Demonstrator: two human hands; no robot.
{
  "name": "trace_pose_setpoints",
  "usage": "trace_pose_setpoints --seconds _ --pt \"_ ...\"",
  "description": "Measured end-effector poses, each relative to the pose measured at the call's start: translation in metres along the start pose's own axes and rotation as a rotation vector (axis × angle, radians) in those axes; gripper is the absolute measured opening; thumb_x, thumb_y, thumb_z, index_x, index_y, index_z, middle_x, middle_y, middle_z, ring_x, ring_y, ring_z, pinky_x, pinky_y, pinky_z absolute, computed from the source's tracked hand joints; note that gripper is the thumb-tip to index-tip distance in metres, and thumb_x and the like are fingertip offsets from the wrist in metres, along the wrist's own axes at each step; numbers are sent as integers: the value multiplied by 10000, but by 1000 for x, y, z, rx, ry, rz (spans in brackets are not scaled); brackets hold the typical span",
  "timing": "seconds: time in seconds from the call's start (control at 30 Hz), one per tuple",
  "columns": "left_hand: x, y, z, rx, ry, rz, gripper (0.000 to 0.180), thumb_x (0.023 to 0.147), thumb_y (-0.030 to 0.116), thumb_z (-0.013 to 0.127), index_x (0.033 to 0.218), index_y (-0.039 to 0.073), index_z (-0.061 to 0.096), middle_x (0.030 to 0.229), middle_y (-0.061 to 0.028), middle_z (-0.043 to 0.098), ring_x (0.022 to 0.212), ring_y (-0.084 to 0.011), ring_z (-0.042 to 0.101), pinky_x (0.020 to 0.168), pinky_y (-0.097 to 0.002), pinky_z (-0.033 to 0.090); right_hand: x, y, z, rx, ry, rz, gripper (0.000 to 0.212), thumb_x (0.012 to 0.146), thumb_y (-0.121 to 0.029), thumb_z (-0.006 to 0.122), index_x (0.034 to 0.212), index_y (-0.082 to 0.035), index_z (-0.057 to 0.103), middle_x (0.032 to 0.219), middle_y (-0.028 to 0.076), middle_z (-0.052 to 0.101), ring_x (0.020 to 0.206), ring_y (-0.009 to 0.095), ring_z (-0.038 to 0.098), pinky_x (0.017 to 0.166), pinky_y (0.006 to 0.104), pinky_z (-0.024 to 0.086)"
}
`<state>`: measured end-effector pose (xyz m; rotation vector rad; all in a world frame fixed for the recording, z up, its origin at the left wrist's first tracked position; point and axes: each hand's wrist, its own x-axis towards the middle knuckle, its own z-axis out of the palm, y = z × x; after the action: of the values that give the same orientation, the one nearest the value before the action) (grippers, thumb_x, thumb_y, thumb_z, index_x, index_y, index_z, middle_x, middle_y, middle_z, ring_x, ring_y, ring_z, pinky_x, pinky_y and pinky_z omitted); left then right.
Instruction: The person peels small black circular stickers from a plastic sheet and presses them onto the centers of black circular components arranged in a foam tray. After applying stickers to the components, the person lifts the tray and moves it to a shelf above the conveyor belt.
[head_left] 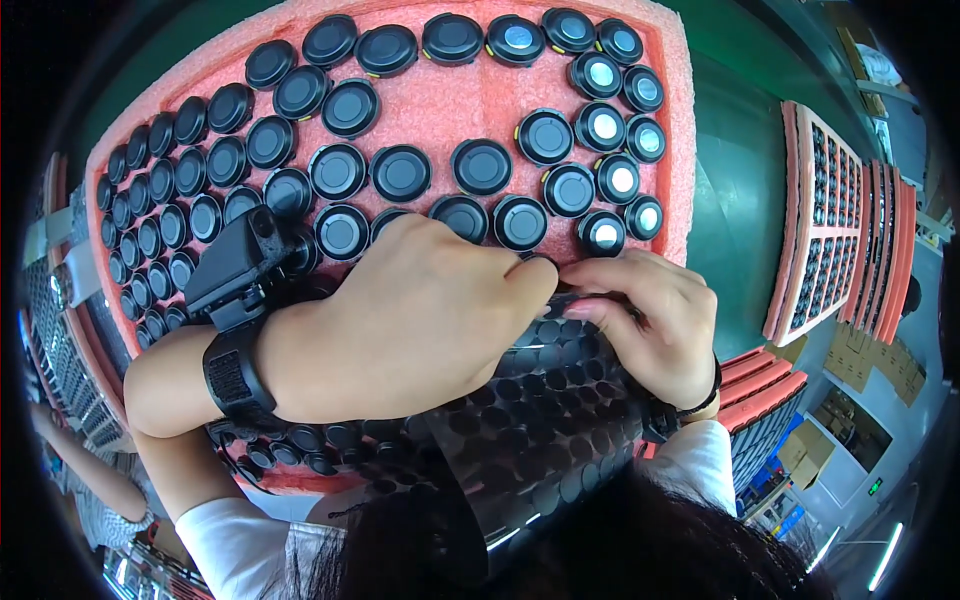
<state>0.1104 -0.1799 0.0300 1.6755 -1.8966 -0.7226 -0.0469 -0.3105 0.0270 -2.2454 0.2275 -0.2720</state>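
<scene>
I judge the likeliest trouble to be a crease or tear in the glossy, translucent sheet bearing rows of black discs (540, 400), caused by both hands pulling unevenly; a slip could also knock the round black caps with grey centres (400, 173) in the pink foam tray (678, 130). The sheet lies at lower centre, just below the fingertips. I see the right hand (655, 315) pinching a small dark piece (557, 304); the left hand (410, 310) curls beside it, its grip hidden, so I cannot tell what it holds.
</scene>
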Motion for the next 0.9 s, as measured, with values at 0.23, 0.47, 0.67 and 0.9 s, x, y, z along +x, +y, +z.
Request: trace_pose_setpoints --seconds 0.23,0.47,0.67,0.9 --pt "1 1 -2 -199 58 -101 128 744 86 618 705 37 507 533 -95 482 472 -269 505 417 -332 350 -8 2 -3 141 56 114 199 649 -57 710 819 -40 606 717 62 620 610 202 603 544 280 472" --pt "3 0 2 -373 78 -177 129 754 54 600 688 17 496 505 -108 473 441 -269 484 403 -319 325 -6 1 -5 83 55 44 154 658 -23 709 751 5 589 710 90 638 660 182 633 579 257 489" --pt "6 1 -5 -427 43 -233 139 755 47 598 678 14 487 485 -112 459 423 -260 466 403 -313 317 -6 2 -4 90 63 -11 108 669 -25 686 717 -8 591 723 101 639 668 213 631 581 283 487" --pt "5 -3 -1 -253 38 -183 137 742 54 603 676 22 488 499 -110 468 450 -273 491 412 -337 333 2 10 -14 78 43 -173 123 639 -1 682 746 -22 626 879 88 615 769 208 579 627 273 471"
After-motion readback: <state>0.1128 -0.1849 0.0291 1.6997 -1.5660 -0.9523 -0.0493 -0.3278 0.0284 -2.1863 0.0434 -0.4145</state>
